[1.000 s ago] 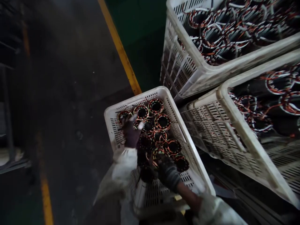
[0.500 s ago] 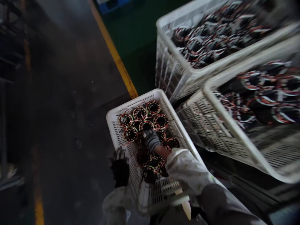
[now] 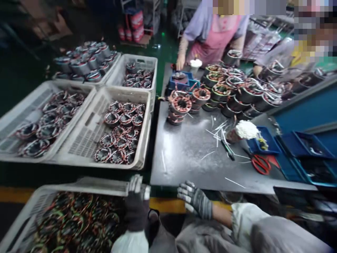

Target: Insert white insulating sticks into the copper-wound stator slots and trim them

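My left hand (image 3: pixel 137 205), in a dark glove, grips the near corner of a white slatted crate's rim (image 3: pixel 100 186) at the bottom left. The crate holds several wound motor stators (image 3: pixel 68 221) with copper coils and coloured wires. My right hand (image 3: pixel 195 201), in a grey striped glove, hovers with its fingers apart and nothing in it. It is just below the front edge of a grey metal table (image 3: pixel 184 151) and to the right of the crate.
More stators (image 3: pixel 181 105) are stacked at the table's far side, with red scissors (image 3: pixel 260 163), blue trays (image 3: pixel 263 146) and loose white strips. White crates of stators (image 3: pixel 118 130) stand left of the table. Two people (image 3: pixel 213 35) work at the far end.
The view swung up from the crate to the table. My right hand came out of the crate, and my left hand now holds the crate's corner.
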